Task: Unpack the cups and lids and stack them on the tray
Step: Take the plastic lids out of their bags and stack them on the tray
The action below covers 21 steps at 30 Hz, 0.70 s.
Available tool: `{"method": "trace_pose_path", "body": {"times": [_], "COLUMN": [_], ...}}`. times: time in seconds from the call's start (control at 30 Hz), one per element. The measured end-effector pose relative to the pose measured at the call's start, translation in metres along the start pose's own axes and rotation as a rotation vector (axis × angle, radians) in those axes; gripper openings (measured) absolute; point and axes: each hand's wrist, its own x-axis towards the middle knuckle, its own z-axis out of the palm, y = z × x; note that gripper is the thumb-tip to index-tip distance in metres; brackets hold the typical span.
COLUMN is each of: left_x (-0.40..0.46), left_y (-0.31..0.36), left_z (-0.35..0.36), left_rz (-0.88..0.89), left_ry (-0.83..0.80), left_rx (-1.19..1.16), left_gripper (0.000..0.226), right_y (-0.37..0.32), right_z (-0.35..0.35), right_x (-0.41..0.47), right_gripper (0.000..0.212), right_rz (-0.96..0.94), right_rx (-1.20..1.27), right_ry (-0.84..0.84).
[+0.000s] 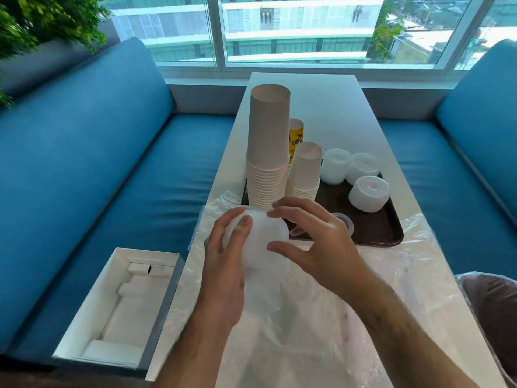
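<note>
Translucent white plastic forms the stack of lids now held between both hands above the near end of the white worktop. The stack lies on its side, long axis running roughly from the person toward the tray, far end just short of the tray's near rim. The left hand cups the stack from the left, fingers curved round it, thumb on top; the right hand grips it from the right, fingertips spread over its upper side. Each grip is therefore closed on the stack, not wide. Crumpled clear plastic wrapping covers the worktop beneath the hands. On the dark tray stand two stacks of inverted paper cups: one tall stack at the left, one short stack beside it. A yellow printed cup is partly hidden behind them. Three stacks of white lids occupy the tray's right half. One small clear container sits near the tray's front, partly behind the right hand. One open white box rests on the blue bench seat, left of the worktop.
</note>
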Motion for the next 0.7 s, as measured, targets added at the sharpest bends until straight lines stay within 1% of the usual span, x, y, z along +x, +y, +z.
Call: {"method": "trace_pose_path", "body": {"times": [0.13, 0.23, 0.3, 0.4, 0.43, 0.5, 0.53, 0.57, 0.63, 0.7], "left_x": [0.0, 0.001, 0.003, 0.007, 0.008, 0.01, 0.01, 0.01, 0.009, 0.008], "left_y": [0.001, 0.001, 0.0, -0.002, -0.002, -0.003, -0.003, -0.003, -0.004, -0.005], "left_z": [0.0, -0.002, -0.004, -0.008, -0.009, -0.011, -0.011, -0.011, -0.012, -0.011], "left_rz": [-0.01, -0.017, -0.036, -0.056, -0.056, -0.056, -0.056, -0.051, -0.04, -0.032], "left_ry": [-0.011, -0.008, 0.002, 0.008, 0.015, 0.037, 0.047, 0.059, 0.067, 0.063], "left_rx": [-0.057, -0.079, -0.099, -0.128, -0.134, -0.138, -0.142, -0.147, -0.172, -0.179], "left_gripper": [0.051, 0.046, 0.038, 0.024, 0.022, 0.02, 0.019, 0.019, 0.024, 0.029], "right_y": [-0.001, -0.003, -0.003, 0.001, 0.006, 0.026, 0.04, 0.058, 0.096, 0.133], "right_z": [0.004, 0.002, -0.002, -0.005, -0.007, -0.015, -0.02, -0.025, -0.029, -0.023], "right_x": [-0.003, -0.005, -0.006, -0.007, -0.007, -0.008, -0.008, -0.007, -0.007, -0.008], "right_gripper": [0.042, 0.04, 0.036, 0.026, 0.021, 0.013, 0.015, 0.018, 0.027, 0.03], "right_rz": [-0.038, -0.026, 0.07, 0.266, 0.297, 0.355, 0.4, 0.445, 0.504, 0.533], "right_rx": [-0.072, -0.046, 0.048, 0.356, 0.432, 0.458, 0.409, 0.295, -0.053, -0.3], "right_ry": [0.072, 0.093, 0.065, -0.03, -0.016, 0.066, 0.105, 0.132, 0.133, 0.104]}}
